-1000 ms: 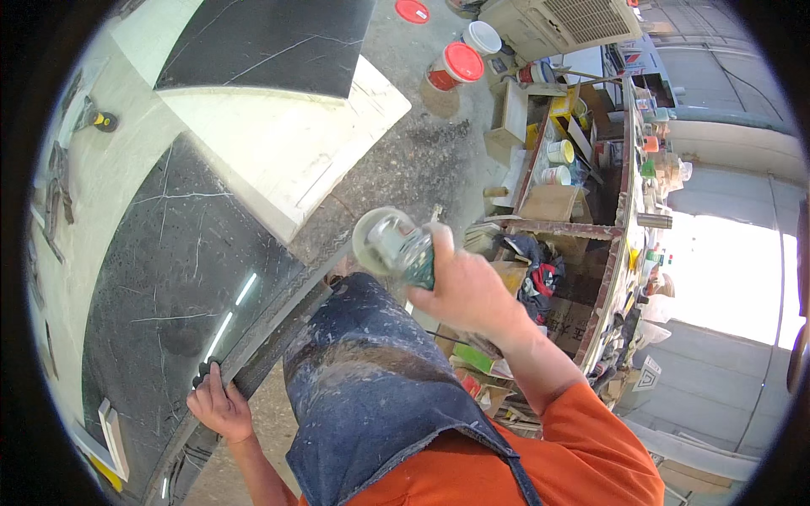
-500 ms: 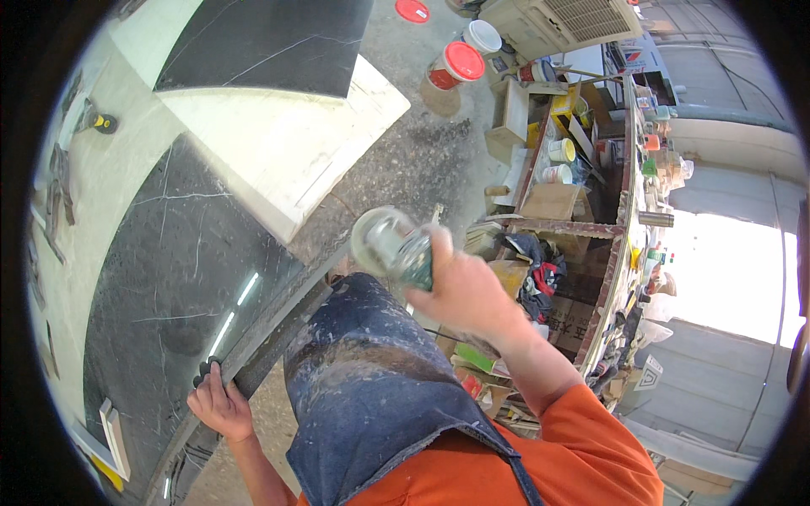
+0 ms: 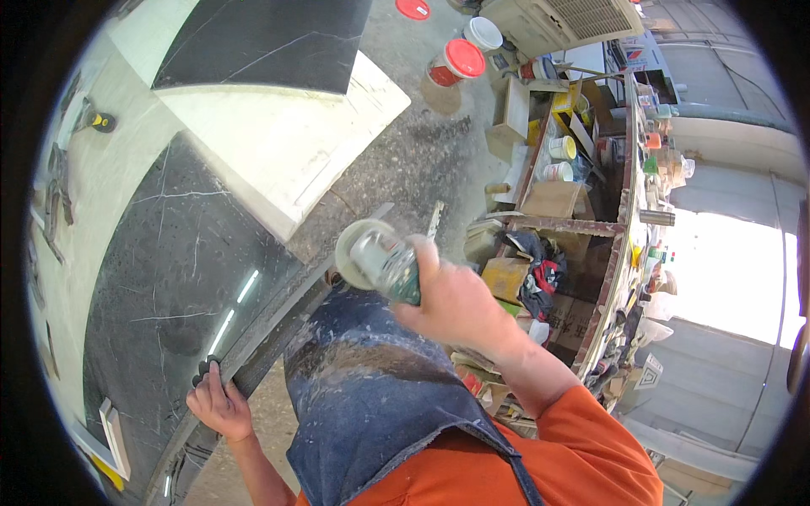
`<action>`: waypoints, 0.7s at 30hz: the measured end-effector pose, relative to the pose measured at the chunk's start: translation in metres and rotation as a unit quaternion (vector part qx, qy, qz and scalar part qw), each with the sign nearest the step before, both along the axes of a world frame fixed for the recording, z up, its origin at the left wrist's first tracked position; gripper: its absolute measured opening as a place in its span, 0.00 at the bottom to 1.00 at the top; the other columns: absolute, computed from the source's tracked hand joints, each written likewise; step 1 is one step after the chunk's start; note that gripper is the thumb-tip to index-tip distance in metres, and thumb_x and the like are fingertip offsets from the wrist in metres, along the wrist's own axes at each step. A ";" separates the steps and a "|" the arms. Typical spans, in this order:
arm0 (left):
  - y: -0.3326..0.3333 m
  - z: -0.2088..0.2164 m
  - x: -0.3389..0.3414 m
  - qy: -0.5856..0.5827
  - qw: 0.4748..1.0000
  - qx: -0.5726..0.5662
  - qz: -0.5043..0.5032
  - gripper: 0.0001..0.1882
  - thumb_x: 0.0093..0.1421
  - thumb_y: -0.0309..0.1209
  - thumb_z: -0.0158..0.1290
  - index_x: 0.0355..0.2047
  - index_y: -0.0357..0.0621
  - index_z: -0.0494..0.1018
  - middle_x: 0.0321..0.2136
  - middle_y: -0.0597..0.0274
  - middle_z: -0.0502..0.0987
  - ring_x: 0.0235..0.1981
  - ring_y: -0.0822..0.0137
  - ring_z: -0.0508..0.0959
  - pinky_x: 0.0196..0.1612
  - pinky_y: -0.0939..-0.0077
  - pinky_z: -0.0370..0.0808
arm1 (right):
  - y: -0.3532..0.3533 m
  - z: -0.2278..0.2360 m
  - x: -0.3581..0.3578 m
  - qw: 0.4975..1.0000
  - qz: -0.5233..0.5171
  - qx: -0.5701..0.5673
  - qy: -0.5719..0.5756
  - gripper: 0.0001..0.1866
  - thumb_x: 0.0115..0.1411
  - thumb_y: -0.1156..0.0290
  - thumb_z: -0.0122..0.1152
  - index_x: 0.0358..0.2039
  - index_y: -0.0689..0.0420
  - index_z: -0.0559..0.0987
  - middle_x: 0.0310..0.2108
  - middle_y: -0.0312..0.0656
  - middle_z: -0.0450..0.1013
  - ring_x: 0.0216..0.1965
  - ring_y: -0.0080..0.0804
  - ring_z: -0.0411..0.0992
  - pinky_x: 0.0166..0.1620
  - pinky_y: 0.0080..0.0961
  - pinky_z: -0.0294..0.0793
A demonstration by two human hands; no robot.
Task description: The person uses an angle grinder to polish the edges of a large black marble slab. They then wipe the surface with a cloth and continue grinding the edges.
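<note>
My right hand is wrapped round the body of a green and silver angle grinder. Its pale round disc is against or just over the dark edge strip of a black, white-veined stone slab; whether it touches is unclear. Further down the same edge, my left hand grips the strip with bent fingers. Dark rounded caps or lumps show at its fingertips, and I cannot make out what they are. A stained dark blue apron hangs close to the slab's edge.
Beyond lie a white board and another black slab. Lidded buckets stand on the dusty floor. At right, a cluttered shelf rack holds boxes, tubs and cloth. A yellow-and-black tool lies at far left.
The grinder and my right hand have shifted slightly left and down along the slab's edge. My left hand has stayed in place.
</note>
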State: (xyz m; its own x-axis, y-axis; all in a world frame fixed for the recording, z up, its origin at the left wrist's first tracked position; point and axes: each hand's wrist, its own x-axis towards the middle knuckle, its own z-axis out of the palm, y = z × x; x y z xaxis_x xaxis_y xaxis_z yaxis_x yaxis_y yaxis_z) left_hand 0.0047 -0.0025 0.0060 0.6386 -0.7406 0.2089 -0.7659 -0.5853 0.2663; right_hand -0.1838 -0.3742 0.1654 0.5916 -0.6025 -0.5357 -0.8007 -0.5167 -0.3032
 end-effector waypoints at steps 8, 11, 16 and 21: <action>0.000 0.000 0.000 -0.009 1.000 0.003 0.000 0.20 0.65 0.29 0.54 0.56 0.42 0.79 0.37 0.54 0.78 0.36 0.51 0.71 0.43 0.58 0.67 | -0.008 0.001 -0.002 1.000 -0.015 0.011 0.005 0.38 0.55 0.61 0.65 0.59 0.66 0.57 0.27 0.64 0.77 0.33 0.67 0.78 0.38 0.55 0.79; 0.000 -0.001 0.000 -0.002 1.000 -0.003 -0.002 0.20 0.64 0.29 0.55 0.57 0.42 0.79 0.37 0.54 0.78 0.36 0.51 0.71 0.42 0.58 0.67 | -0.017 -0.003 -0.006 0.999 -0.026 -0.018 0.002 0.39 0.55 0.62 0.66 0.59 0.66 0.57 0.27 0.64 0.77 0.33 0.67 0.78 0.37 0.54 0.79; 0.003 -0.003 0.000 0.001 1.000 0.005 0.003 0.21 0.63 0.30 0.55 0.56 0.42 0.79 0.38 0.56 0.77 0.37 0.52 0.71 0.43 0.57 0.67 | -0.016 -0.003 -0.007 1.000 -0.031 -0.002 -0.005 0.39 0.55 0.62 0.66 0.60 0.66 0.57 0.27 0.64 0.77 0.33 0.67 0.78 0.38 0.55 0.79; 0.003 -0.003 0.000 0.003 1.000 0.012 0.006 0.20 0.63 0.28 0.55 0.56 0.41 0.79 0.37 0.54 0.78 0.36 0.51 0.72 0.43 0.57 0.68 | -0.017 -0.001 -0.006 0.999 -0.034 -0.005 0.009 0.39 0.55 0.61 0.66 0.60 0.65 0.58 0.29 0.64 0.77 0.33 0.67 0.78 0.39 0.56 0.78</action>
State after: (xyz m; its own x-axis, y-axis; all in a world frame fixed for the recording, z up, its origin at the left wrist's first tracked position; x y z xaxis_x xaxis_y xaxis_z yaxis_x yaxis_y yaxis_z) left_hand 0.0051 0.0003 0.0033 0.6484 -0.7378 0.1875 -0.7575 -0.6006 0.2559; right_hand -0.1897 -0.3911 0.1643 0.5403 -0.6456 -0.5398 -0.8389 -0.4640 -0.2847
